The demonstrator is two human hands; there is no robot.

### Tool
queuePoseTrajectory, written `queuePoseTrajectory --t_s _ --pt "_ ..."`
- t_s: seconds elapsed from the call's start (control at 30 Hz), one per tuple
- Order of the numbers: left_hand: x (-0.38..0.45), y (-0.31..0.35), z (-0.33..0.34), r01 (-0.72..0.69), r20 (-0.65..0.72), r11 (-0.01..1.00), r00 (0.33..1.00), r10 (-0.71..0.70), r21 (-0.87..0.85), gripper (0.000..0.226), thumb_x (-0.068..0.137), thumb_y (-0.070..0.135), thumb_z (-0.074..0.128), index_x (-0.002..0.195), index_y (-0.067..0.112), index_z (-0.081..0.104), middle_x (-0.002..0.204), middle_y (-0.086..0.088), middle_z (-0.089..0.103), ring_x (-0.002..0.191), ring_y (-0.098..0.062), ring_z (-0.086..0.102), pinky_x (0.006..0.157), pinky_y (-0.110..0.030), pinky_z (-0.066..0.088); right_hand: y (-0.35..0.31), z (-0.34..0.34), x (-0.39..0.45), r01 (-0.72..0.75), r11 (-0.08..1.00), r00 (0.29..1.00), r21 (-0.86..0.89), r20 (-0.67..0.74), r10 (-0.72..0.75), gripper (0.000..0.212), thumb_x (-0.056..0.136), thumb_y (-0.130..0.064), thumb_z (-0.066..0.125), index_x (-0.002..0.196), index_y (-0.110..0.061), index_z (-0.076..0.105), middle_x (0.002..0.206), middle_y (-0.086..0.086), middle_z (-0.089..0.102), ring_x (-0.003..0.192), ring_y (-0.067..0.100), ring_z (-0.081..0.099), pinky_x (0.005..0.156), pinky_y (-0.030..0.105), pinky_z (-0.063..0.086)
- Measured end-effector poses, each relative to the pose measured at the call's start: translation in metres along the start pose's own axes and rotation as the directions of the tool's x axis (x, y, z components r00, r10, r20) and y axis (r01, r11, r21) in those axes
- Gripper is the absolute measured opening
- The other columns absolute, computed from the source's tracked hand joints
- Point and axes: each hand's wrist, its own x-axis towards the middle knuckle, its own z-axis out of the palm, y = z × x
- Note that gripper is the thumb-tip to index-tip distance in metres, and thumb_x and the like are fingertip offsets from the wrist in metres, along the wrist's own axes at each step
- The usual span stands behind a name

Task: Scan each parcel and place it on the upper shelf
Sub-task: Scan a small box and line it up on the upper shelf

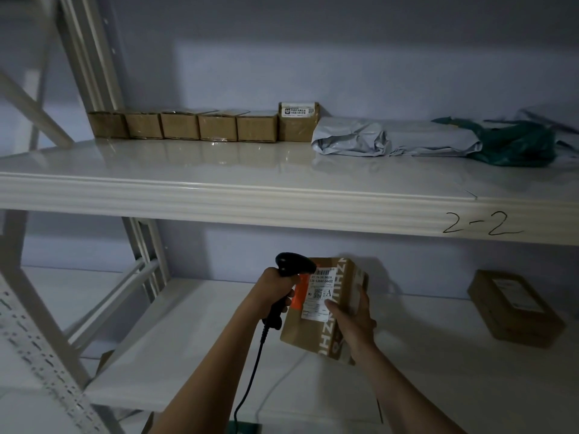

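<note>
While the parcel (326, 311) was being scanned, it was held in the air between the two shelf levels, above the lower shelf (200, 346) and directly below the front lip of the upper shelf (219, 195). The right hand (354, 324) gripped the box from its right side, thumb laid across the white label (319, 292) and fingers curled round the far edge. The left hand (275, 289) was closed round the handle of the black scanner (288, 277), whose head pointed rightward at the label's barcode and nearly touched the box's upper left corner; an orange glow fell on the box face beside the label.

The box's long axis ran up and slightly left, tilted toward the camera. Judged from this pose, placing would fall to the right hand alone, the move being up, past the shelf lip, then away from the person.

On the upper shelf, a row of small cartons (200, 126) lined the rear left, and grey mailers (394, 139) with a green bag (513, 145) lay rear right; the near strip was bare. Another parcel (513, 308) rested on the lower shelf, well to the right of the hands.
</note>
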Motion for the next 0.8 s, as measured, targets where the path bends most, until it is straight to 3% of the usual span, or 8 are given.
queuePoseTrajectory --t_s 0.1,0.23,0.67,0.73,0.8 --pt "-0.001 0.002 0.001 0.003 -0.002 1.000 1.000 -0.003 -0.005 0.009 0.084 0.014 0.059 0.082 0.005 0.061 0.053 -0.003 0.053 0.041 -0.014 0.047 0.044 -0.024 0.042 -0.001 -0.001 0.000 0.010 1.000 1.000 0.011 0.005 -0.010 0.098 0.067 -0.050 0.086 0.142 -0.063 0.024 0.131 0.016 0.044 0.099 0.024 0.050 0.095 0.036 0.047" --pt "-0.003 0.001 0.004 0.016 -0.006 1.000 1.000 -0.016 0.001 0.011 0.084 0.017 0.060 0.081 0.006 0.061 0.054 -0.004 0.052 0.043 -0.016 0.046 0.045 -0.025 0.042 -0.004 -0.004 -0.001 0.008 1.000 1.000 0.015 0.005 -0.008 0.099 0.066 -0.052 0.085 0.141 -0.064 0.023 0.133 0.016 0.046 0.112 0.033 0.059 0.101 0.045 0.051" --pt "-0.009 -0.005 0.006 0.028 -0.008 0.999 1.000 -0.028 -0.015 0.010 0.082 0.016 0.060 0.078 0.007 0.061 0.052 -0.003 0.053 0.041 -0.015 0.046 0.045 -0.025 0.042 -0.006 -0.010 -0.010 0.026 1.000 0.999 0.002 0.023 -0.026 0.097 0.069 -0.051 0.084 0.143 -0.063 0.021 0.137 0.017 0.042 0.122 0.035 0.053 0.101 0.045 0.047" --pt "-0.010 -0.006 0.007 0.032 -0.010 0.999 0.999 -0.032 -0.008 0.010 0.082 0.016 0.059 0.077 0.008 0.060 0.052 -0.002 0.052 0.041 -0.015 0.045 0.045 -0.025 0.042 -0.004 -0.010 -0.011 0.017 1.000 1.000 0.006 0.023 -0.017 0.096 0.070 -0.050 0.084 0.143 -0.062 0.023 0.137 0.016 0.043 0.120 0.033 0.054 0.099 0.042 0.048" --pt "-0.011 -0.007 0.008 0.035 -0.017 0.999 0.999 -0.036 -0.006 0.009 0.083 0.015 0.059 0.078 0.007 0.060 0.052 -0.003 0.051 0.041 -0.015 0.045 0.046 -0.025 0.041 -0.002 -0.011 -0.012 0.024 0.999 0.999 0.022 0.034 -0.025 0.094 0.071 -0.047 0.084 0.143 -0.061 0.026 0.133 0.013 0.049 0.105 0.020 0.061 0.087 0.030 0.053"
